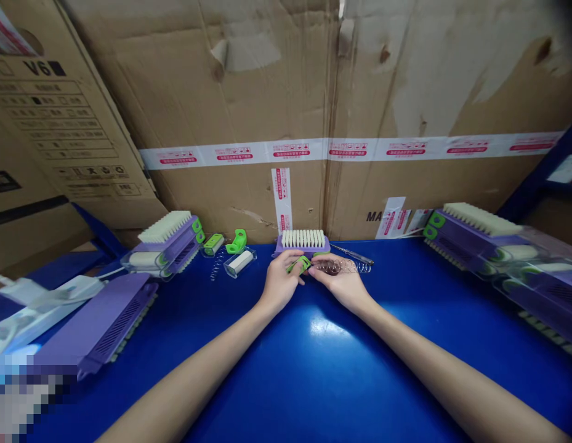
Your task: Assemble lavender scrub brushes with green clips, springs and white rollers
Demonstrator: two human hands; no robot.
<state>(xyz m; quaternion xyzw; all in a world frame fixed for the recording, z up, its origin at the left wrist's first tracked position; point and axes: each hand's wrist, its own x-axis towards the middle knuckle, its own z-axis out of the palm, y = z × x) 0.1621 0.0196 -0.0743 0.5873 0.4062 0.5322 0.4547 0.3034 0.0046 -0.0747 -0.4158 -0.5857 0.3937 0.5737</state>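
Note:
My left hand (279,284) is closed on a small green plastic part (300,265), which it holds at the middle of the blue table. Just right of it, my right hand (345,284) is closed, fingertips close to the green part, with a thin coil spring (363,268) in its grip. The spring stretches out to the right past the knuckles. Directly behind both hands sits a purple block with cream bristles (303,239), its lower front partly hidden by the fingers. Beyond the right hand lies a slim screwdriver (353,253).
On the left lie a clear case with a white insert (240,263), a green bracket (237,241), a green-topped piece (213,244) and a loose spring (217,266). More purple bristled units (168,246) stand both sides. A power strip (59,304) and cardboard (244,111) border the blue table (286,369).

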